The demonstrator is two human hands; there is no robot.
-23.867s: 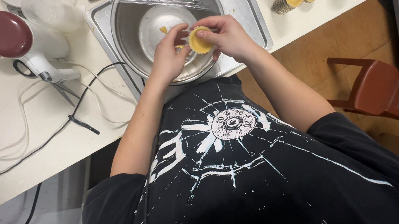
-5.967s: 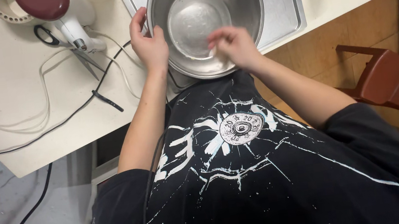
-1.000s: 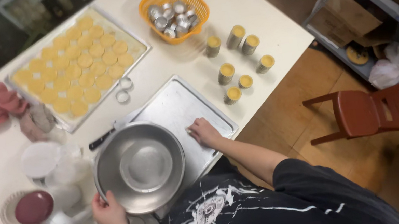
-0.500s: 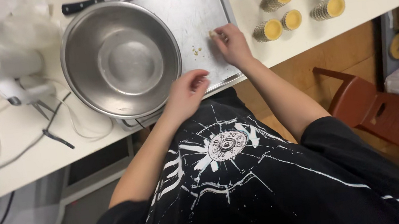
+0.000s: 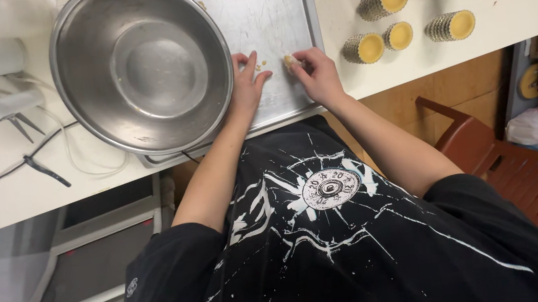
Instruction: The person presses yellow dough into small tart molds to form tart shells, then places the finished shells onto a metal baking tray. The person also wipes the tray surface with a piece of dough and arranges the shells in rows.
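A small scrap of yellow dough (image 5: pixel 288 62) was pinched between the fingertips of the right hand (image 5: pixel 318 75) on the bare metal baking tray (image 5: pixel 265 13), while the left hand (image 5: pixel 245 88) lay flat and open on the tray, just beside the empty steel mixing bowl (image 5: pixel 141 64) and a few loose crumbs (image 5: pixel 263 67). The soft scrap could have been smeared or dropped if squeezed unevenly, and the bowl, overhanging the tray's edge, could have been knocked by the left wrist; stacked tart moulds (image 5: pixel 399 35) stood well clear on the counter (image 5: pixel 527 6).
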